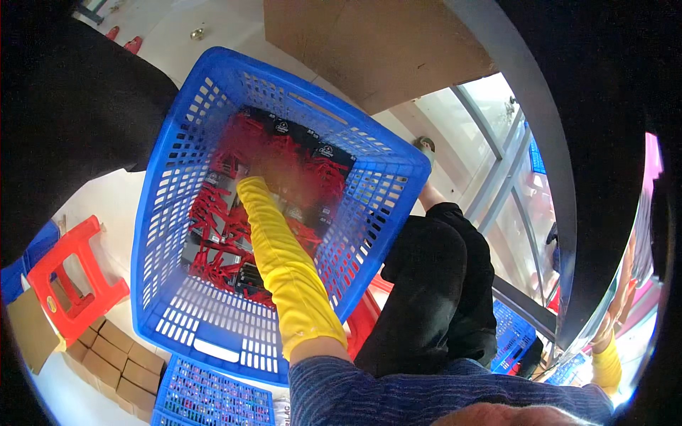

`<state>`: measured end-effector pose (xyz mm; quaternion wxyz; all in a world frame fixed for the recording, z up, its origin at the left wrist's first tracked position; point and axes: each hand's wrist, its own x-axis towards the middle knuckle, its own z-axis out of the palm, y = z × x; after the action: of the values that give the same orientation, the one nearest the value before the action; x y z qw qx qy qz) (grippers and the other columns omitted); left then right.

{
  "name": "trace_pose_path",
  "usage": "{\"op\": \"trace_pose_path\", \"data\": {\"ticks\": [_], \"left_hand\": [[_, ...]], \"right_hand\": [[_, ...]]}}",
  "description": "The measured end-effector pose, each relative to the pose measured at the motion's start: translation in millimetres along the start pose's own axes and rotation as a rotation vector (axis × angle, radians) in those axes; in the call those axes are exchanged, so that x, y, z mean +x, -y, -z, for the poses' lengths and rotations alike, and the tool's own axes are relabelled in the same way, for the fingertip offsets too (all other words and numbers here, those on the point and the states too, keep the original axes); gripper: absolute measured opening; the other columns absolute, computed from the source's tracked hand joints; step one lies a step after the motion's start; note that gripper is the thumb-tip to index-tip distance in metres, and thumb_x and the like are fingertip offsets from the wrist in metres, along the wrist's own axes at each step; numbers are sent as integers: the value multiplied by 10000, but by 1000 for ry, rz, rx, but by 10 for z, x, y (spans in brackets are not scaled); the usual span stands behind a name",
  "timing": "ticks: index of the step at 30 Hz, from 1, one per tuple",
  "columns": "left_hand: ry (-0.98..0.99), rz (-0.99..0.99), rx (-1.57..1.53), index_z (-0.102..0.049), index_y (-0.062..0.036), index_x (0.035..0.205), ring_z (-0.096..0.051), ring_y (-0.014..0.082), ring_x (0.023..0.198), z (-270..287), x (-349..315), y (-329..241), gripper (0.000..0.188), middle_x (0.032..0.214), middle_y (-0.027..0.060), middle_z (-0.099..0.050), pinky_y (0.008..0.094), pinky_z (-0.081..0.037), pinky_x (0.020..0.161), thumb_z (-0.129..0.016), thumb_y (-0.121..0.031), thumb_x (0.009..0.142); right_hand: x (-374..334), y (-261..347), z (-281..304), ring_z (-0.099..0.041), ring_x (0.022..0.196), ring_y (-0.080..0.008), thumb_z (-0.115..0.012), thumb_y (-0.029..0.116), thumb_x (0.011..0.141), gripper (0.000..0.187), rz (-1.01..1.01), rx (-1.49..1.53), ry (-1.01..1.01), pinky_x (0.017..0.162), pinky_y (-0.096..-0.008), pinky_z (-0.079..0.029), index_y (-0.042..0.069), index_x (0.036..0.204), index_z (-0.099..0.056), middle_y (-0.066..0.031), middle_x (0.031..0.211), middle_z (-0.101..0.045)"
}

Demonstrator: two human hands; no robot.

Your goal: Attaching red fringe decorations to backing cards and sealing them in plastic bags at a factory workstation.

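A large blue slatted plastic basket [177, 213] is tilted toward me against my black-trousered leg [440, 284]. It holds a heap of small red pieces on black cards [213, 248]. My left arm, in a yellow sleeve [284, 270], reaches deep into it. My left hand [280, 174] is a blur among the red pieces near the far wall, so its grip is unclear. My right arm, also in a yellow sleeve [607, 366], shows only at the far right rim, and its hand is lost in the dark edge.
A red plastic stool [71, 277] stands at the left beside brown cardboard boxes [117, 362]. A second blue basket [213, 397] lies below the first, and another [515, 330] by a window frame on the right. A brown board [369, 42] leans at the top.
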<state>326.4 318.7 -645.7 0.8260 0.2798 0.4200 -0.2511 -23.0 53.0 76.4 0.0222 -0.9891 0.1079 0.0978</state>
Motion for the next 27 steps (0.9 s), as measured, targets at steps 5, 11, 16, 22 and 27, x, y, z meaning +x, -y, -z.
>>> {"op": "trace_pose_path", "data": {"ticks": [5,11,16,22,27], "left_hand": [[72,132,-170,-436,-101,1250,-503,278,1050,-257,18,238,608,1227,78,-495,439,-450,866,-486,-548,841],[461,151,-141,-428,-110,1260,-458,302,1142,178,533,164,612,1279,88,-470,520,-447,866,-558,-519,824],[358,-68,-357,-451,-108,1261,-424,266,1169,496,416,242,546,1328,152,-407,525,-452,886,-613,-404,832],[247,-333,-345,-439,-63,1275,-448,232,1118,294,-1167,327,560,1289,112,-443,430,-427,934,-607,-379,844],[435,-120,-573,-489,-63,1228,-557,163,1003,-160,-2685,154,505,1204,56,-558,313,-503,867,-638,-338,831]], "right_hand": [[-576,-401,70,-126,1375,-334,-213,474,897,714,-33,-103,89,1117,-438,-74,-1,1426,-149,-194,1483,-143],[-7,-18,126,-107,1387,-275,-214,489,895,720,18,-195,76,1121,-405,-41,21,1436,-122,-132,1501,-126],[56,336,-18,-115,1380,-293,-225,523,895,718,-410,15,-18,1111,-430,-65,55,1434,-147,-152,1488,-147],[-129,-1,-114,-231,1334,-395,-294,606,876,754,-123,-51,-149,1075,-505,-183,55,1390,-302,-242,1429,-252],[-172,-38,24,-219,1337,-405,-284,551,892,735,-99,-127,-64,1077,-496,-163,2,1380,-302,-265,1426,-242]]}}
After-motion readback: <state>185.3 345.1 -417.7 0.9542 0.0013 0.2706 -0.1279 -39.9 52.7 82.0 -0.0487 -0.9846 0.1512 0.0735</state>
